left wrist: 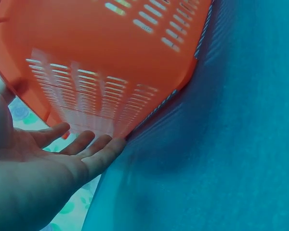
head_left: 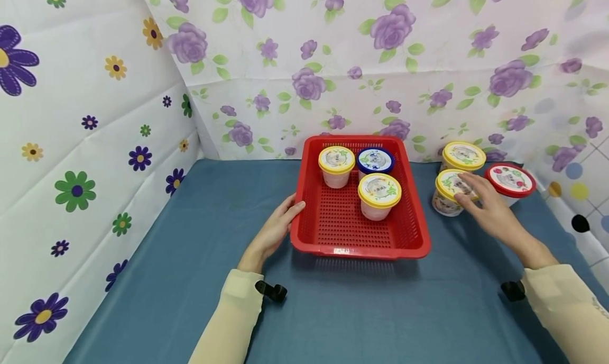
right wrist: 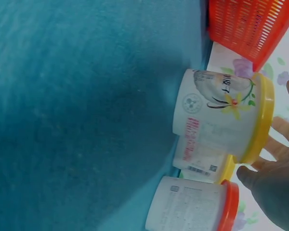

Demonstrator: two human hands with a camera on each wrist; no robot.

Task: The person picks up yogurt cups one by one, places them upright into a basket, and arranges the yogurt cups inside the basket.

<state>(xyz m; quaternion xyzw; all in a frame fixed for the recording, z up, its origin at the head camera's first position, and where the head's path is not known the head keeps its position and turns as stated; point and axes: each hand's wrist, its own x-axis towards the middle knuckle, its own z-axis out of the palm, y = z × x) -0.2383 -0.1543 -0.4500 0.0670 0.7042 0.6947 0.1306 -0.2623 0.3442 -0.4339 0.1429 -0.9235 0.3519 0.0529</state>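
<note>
A red plastic basket [head_left: 328, 247] has three lidded cups inside: a yellow-lidded cup [head_left: 337, 160] at the back left, a blue-lidded cup [head_left: 375, 160] beside it, and another yellow-lidded cup [head_left: 379, 190] nearer the front. My left hand [head_left: 278, 222] holds the basket's left side, thumb on the rim and fingers spread along the outer wall [left wrist: 77, 110]. My right hand [head_left: 495, 210] is over the lid of a front yellow-lidded cup [head_left: 447, 202] right of the basket. Its thumb [right wrist: 248, 177] and fingers spread around the lid's edge, and this cup stands upright.
Behind that cup stands another yellow-lidded cup [head_left: 462, 155], and a red-lidded cup [head_left: 511, 180] is to its right, partly behind my right hand. Blue cloth [head_left: 228, 194] covers the table. Flower-patterned sheets [head_left: 304, 52] rise along the back and left.
</note>
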